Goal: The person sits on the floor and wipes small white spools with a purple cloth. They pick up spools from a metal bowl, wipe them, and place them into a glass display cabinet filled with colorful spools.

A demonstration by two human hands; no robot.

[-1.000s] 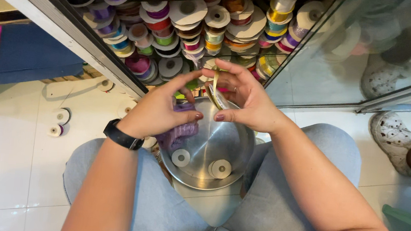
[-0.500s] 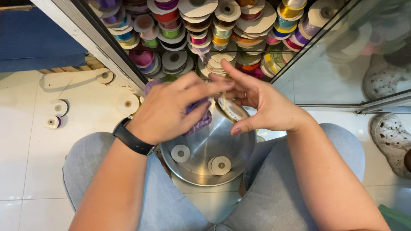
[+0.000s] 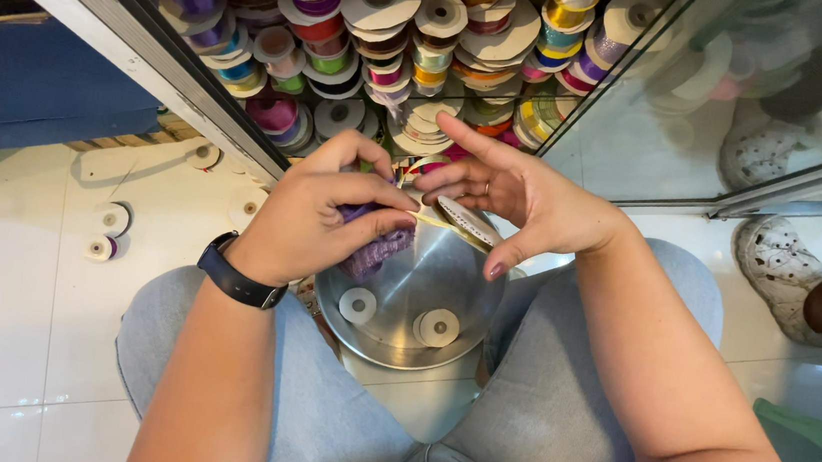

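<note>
Since the earlier frames, both hands have been drawing slightly apart over the bowl, and a thin yellow ribbon (image 3: 437, 222) is now stretching between them where before the fingers were bunched together. The left hand (image 3: 317, 217) is curling closed, pinching one end of the yellow ribbon between thumb and fingertips while also pressing a purple ribbon bundle (image 3: 379, 249) against its palm. The right hand (image 3: 525, 197) is spreading fairly wide, its index finger pointing toward the cabinet, while its thumb and middle finger are gripping a small white spool (image 3: 467, 220) from which the ribbon is running. A black wristwatch (image 3: 237, 280) is sitting on the left wrist.

Directly beneath the hands, a round metal bowl (image 3: 391, 335) is resting between the person's knees, which are covered in light blue jeans (image 3: 556, 396). Two white spools (image 3: 399, 317) are lying flat in the bowl's bottom, side by side. Just beyond the hands, a glass-fronted cabinet (image 3: 631, 132) is standing open, and stacked ribbon rolls (image 3: 390, 28) of many colours are filling it. Two loose spools (image 3: 107, 232) are lying on the white tiled floor (image 3: 2, 302) at the left, well apart from the bowl. Another person's foot in a white shoe (image 3: 779, 267) is showing at the right edge.
</note>
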